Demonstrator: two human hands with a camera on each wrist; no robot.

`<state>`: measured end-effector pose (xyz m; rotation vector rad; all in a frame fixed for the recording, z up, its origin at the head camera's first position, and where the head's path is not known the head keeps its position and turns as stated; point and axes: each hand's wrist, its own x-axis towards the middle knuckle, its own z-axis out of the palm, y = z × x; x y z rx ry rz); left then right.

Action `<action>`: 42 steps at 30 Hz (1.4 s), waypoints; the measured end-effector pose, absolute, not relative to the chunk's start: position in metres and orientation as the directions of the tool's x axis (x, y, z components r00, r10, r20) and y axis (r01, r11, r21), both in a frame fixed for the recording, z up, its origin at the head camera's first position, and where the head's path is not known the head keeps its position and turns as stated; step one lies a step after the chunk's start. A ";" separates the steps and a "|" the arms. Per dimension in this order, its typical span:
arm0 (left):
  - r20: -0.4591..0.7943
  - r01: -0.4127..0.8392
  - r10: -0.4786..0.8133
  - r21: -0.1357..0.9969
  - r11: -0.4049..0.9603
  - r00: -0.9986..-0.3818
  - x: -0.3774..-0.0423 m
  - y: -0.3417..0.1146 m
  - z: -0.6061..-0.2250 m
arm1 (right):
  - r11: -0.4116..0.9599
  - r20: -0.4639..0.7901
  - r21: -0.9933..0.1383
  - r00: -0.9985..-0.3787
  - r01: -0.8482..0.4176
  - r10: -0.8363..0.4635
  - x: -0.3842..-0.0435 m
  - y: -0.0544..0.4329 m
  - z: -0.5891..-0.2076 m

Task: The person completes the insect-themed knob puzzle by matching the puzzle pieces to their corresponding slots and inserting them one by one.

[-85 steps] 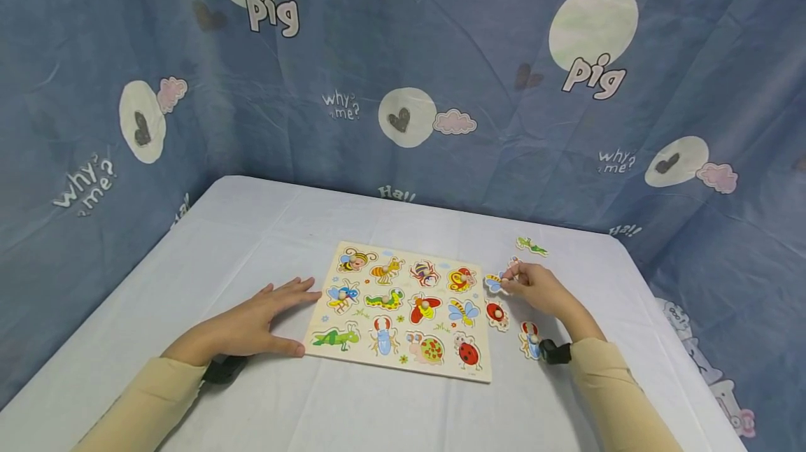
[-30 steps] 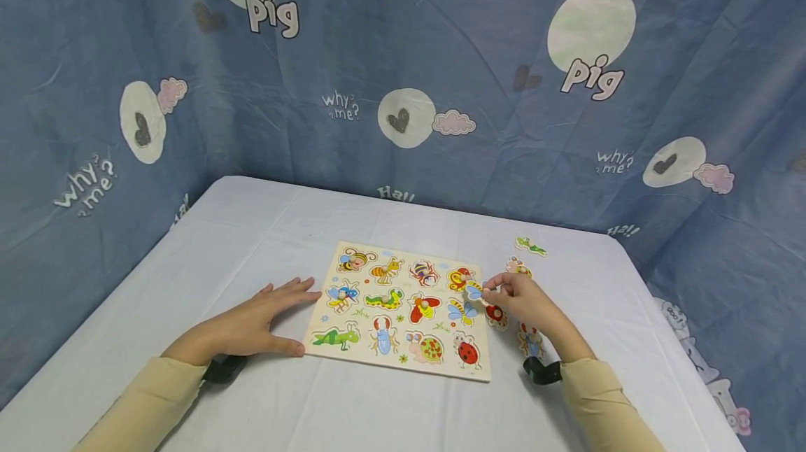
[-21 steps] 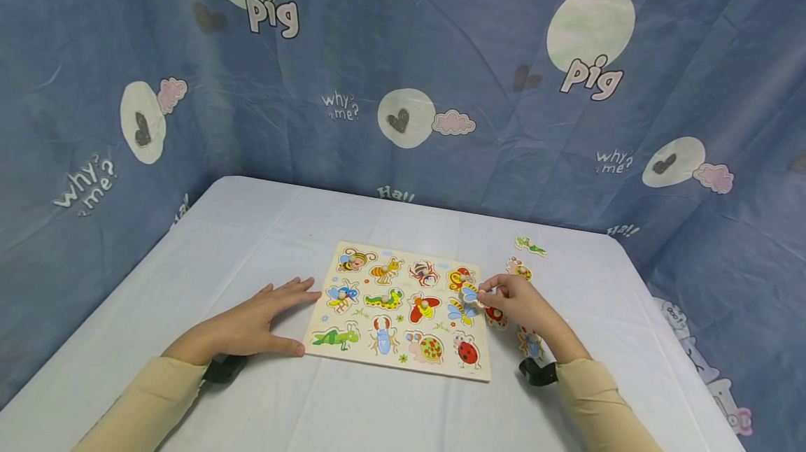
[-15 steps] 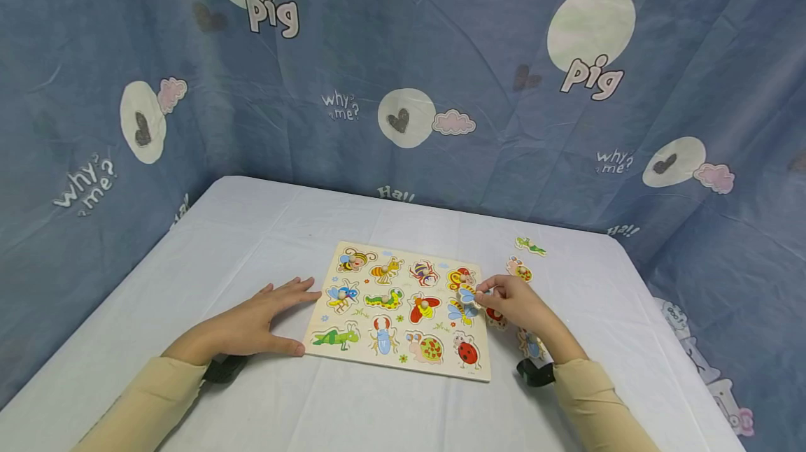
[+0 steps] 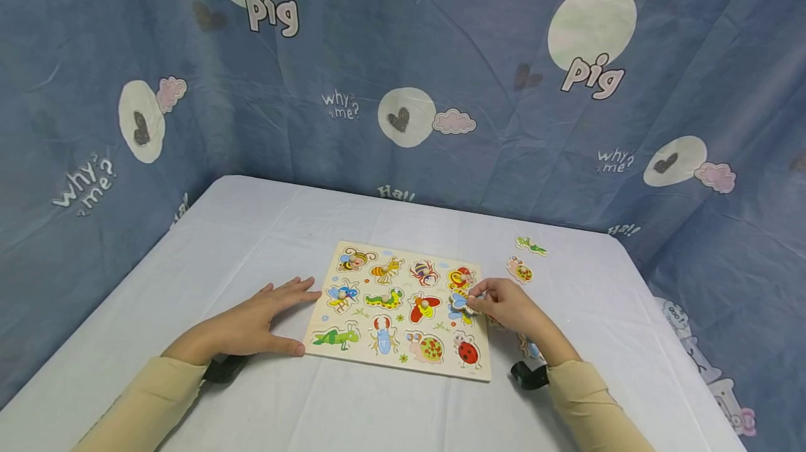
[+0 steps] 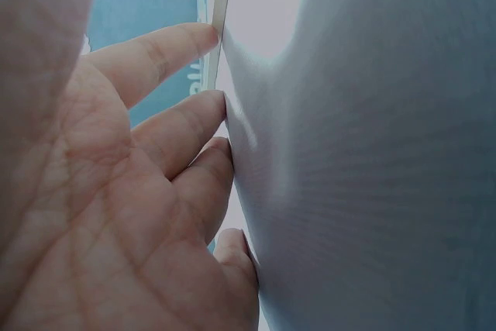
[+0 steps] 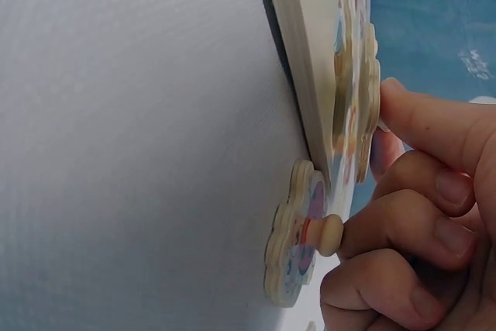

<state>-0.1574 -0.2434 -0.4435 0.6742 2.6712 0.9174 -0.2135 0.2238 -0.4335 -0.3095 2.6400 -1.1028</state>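
Note:
A wooden insect puzzle board [image 5: 450, 370] lies on the white tablecloth. My left hand [image 5: 261, 319] rests at its left edge with spread fingers; the left wrist view shows fingertips [image 6: 211, 35] against that edge. My right hand [image 5: 513, 306] pinches a blue-winged, yellow-striped insect puzzle piece [image 5: 460, 303] between thumb and index finger. The piece sits slightly off its matching picture at the board's right side, and the right wrist view shows the puzzle piece [image 7: 372, 106] just above the board's face. Its knob is hidden by the fingertips. Several knobbed pieces sit in the upper rows.
Right of the board lie a grasshopper piece [image 5: 531, 245], a snail piece [image 5: 520, 270] and a partly hidden beetle piece [image 5: 529, 347]. Below my right hand, in the right wrist view, another knobbed piece [image 7: 291, 246] lies by the board edge. A patterned blue curtain [image 5: 352, 53] stands behind.
My right hand has lifted the blue-winged insect piece from the table right of the board and carried it left and down over the matching picture. The left hand has stayed still.

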 end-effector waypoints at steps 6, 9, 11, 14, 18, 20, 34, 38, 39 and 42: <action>-0.066 0.354 0.498 0.624 0.697 -0.865 -0.157 -0.244 -0.443 | 0.691 -0.175 -0.720 -0.945 -0.070 -0.278 -0.210 0.221 -0.431; -0.065 0.355 0.499 0.626 0.695 -0.864 -0.158 -0.244 -0.444 | 0.697 -0.183 -0.714 -0.944 -0.065 -0.275 -0.209 0.219 -0.431; -0.065 0.355 0.500 0.625 0.695 -0.864 -0.158 -0.244 -0.444 | 0.705 -0.187 -0.706 -0.944 -0.064 -0.273 -0.208 0.219 -0.431; -0.072 0.348 0.496 0.626 0.698 -0.865 -0.158 -0.244 -0.445 | 0.716 -0.188 -0.695 -0.944 -0.068 -0.272 -0.207 0.217 -0.432; -0.078 0.346 0.494 0.620 0.704 -0.866 -0.158 -0.243 -0.446 | 0.723 -0.178 -0.685 -0.943 -0.088 -0.283 -0.206 0.215 -0.433; -0.079 0.345 0.493 0.619 0.706 -0.866 -0.158 -0.243 -0.446 | 0.724 -0.176 -0.683 -0.941 -0.096 -0.291 -0.205 0.215 -0.434; -0.077 0.348 0.494 0.618 0.705 -0.866 -0.158 -0.243 -0.443 | 0.726 -0.174 -0.679 -0.935 -0.113 -0.309 -0.203 0.212 -0.432; -0.076 0.347 0.494 0.620 0.704 -0.866 -0.158 -0.243 -0.444 | 0.720 -0.174 -0.684 -0.933 -0.116 -0.316 -0.201 0.212 -0.431; -0.075 0.349 0.494 0.619 0.704 -0.866 -0.158 -0.243 -0.444 | 0.718 -0.174 -0.686 -0.932 -0.118 -0.319 -0.201 0.212 -0.431; -0.072 0.352 0.495 0.615 0.706 -0.866 -0.159 -0.244 -0.446 | 0.720 -0.172 -0.683 -0.931 -0.123 -0.323 -0.201 0.212 -0.431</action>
